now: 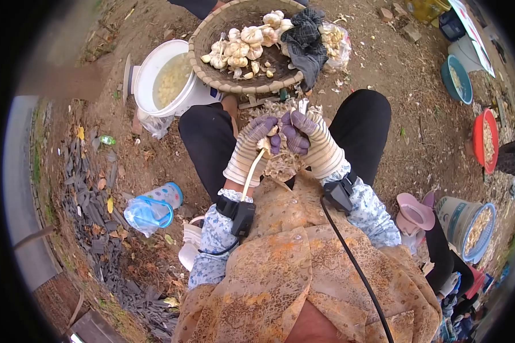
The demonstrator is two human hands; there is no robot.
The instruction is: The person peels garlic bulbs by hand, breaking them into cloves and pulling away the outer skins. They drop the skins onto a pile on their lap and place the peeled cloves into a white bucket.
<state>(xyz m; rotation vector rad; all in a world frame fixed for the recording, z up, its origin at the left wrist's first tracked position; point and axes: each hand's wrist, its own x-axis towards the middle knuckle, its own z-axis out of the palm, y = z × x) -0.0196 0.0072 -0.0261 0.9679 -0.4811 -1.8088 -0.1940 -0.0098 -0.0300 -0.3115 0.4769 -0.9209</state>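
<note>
My left hand point(258, 137), in a striped glove with purple fingertips, is closed round a garlic bulb point(263, 144). The bulb's long pale stem trails down past the wrist. Close beside it, my right hand point(310, 140) wears a matching glove with its fingers curled in; I cannot tell what it pinches. A small whitish piece point(302, 105) shows just above the right thumb. Loose garlic skins point(283, 167) are heaped below and behind both hands, between the knees. Just beyond them stands a woven basket point(234, 87) with garlic bulbs point(249, 43) and a dark cloth point(305, 43).
A white bucket point(145, 77) with peeled cloves in water stands left of the basket. A clear bag of cloves point(336, 46) lies to its right. Further right are a teal basin point(447, 86) and a red basin point(479, 148). A cable point(355, 260) runs over the patterned apron.
</note>
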